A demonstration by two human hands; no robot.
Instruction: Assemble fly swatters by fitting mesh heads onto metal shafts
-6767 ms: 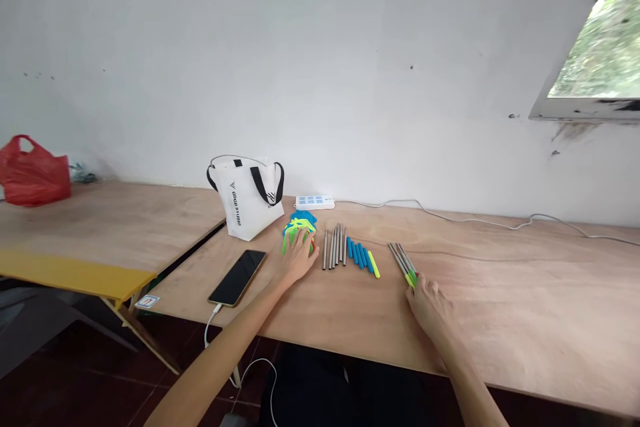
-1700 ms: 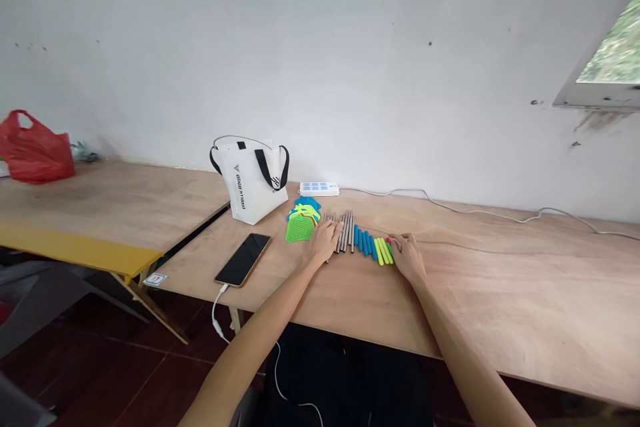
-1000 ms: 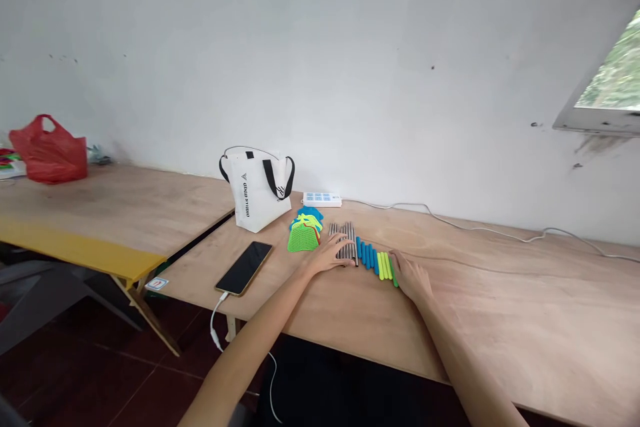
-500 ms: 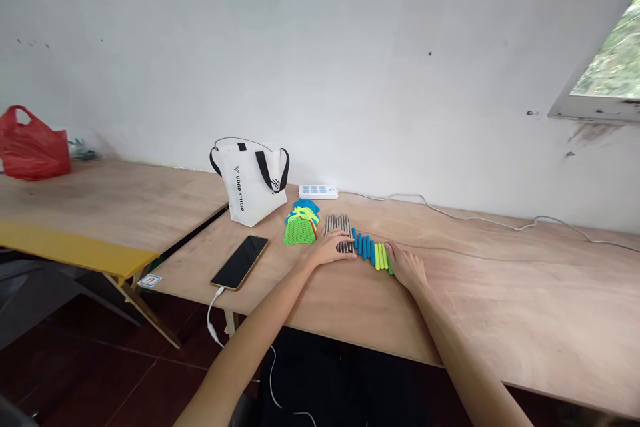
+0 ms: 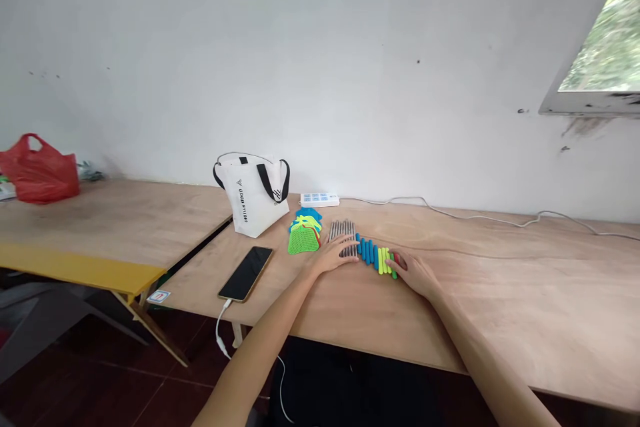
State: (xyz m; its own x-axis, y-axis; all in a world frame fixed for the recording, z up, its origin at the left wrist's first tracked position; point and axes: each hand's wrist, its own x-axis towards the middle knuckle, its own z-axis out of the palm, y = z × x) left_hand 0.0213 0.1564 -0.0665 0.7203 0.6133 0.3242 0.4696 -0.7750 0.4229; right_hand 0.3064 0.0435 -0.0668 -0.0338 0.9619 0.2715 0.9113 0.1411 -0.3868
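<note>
Thin grey metal rods (image 5: 343,229) lie side by side on the wooden table. My left hand (image 5: 334,255) rests over their near part, fingers and thumb spread apart. A slanting row of short coloured sticks continues to the right: blue sticks (image 5: 369,252), yellow sticks (image 5: 383,260), then green sticks (image 5: 394,268) and a red stick (image 5: 397,257). At the right end, my right hand (image 5: 413,272) has its thumb and fingers around the red stick, touching the green and yellow ones. Its other fingers are partly hidden. Left of the rods lies a pile of mesh swatter-like heads (image 5: 303,239).
A phone (image 5: 246,273) on a white cable lies at the left front. Behind it stand a white bag (image 5: 253,203) and a white power strip (image 5: 320,199), its cord along the wall. On the left table (image 5: 150,207) is a red plastic bag (image 5: 43,177).
The camera view has shifted slightly. My right hand has shifted its fingers at the row's end, and red now shows between them. My left hand stays on the rods.
</note>
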